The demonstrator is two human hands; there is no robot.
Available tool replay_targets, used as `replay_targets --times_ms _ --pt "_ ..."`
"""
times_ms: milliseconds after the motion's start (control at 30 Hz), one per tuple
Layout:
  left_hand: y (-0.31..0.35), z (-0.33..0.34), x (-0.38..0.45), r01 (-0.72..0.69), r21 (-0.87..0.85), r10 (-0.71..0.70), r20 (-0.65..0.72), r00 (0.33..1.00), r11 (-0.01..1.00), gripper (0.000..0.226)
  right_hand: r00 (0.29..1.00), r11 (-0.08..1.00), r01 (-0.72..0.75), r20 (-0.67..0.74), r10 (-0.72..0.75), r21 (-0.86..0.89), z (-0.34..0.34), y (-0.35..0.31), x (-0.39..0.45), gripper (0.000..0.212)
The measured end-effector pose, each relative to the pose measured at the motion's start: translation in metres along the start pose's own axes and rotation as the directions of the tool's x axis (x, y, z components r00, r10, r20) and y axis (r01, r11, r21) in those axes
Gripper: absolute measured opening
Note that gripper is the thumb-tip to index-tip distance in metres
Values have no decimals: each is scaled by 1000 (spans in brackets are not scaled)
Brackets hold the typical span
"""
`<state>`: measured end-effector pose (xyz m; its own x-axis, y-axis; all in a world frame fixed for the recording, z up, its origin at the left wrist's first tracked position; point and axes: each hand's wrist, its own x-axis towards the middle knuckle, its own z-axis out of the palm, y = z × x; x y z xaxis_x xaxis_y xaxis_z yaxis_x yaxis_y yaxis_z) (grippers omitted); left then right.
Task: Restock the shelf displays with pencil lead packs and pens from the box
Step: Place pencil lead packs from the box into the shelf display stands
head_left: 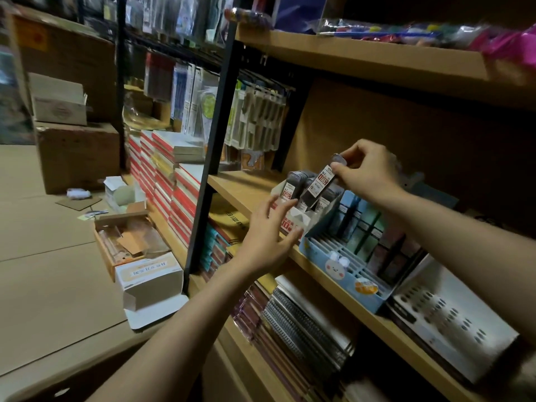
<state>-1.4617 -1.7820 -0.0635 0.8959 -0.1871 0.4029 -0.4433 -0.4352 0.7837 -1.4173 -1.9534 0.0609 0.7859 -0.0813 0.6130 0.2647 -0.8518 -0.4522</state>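
Note:
A small white display box [293,224] with red print stands on the wooden shelf [240,190] and holds several dark pencil lead packs [293,184] upright. My right hand [368,172] pinches the top of one dark lead pack [322,181] with a white and red label, tilted over the box. My left hand [269,230] is spread with straight fingers against the box's front left side. To the right stands a light blue pen display [342,271] with a rabbit face and an empty grid.
A white perforated pen tray [452,317] sits at the shelf's right. Notebooks [301,320] fill the shelf below. On the floor at the left lie an open white carton [150,282], a brown box of parts [127,239] and stacked cardboard boxes [75,152]. Red-edged books [168,181] are stacked beside them.

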Motion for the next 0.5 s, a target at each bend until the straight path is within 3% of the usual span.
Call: replay_targets --times_ms 267,400,500 --pt "-31 16 10 -94 238 53 172 984 967 57 999 990 14 37 -9 -138 37 8 11 13" --pt "-32 17 18 -157 246 127 132 983 957 61 995 966 64 93 -42 -252 45 8 5 13" --pt "-31 24 26 -160 220 133 133 982 962 57 990 887 128 103 -92 -445 51 5 -1 18"
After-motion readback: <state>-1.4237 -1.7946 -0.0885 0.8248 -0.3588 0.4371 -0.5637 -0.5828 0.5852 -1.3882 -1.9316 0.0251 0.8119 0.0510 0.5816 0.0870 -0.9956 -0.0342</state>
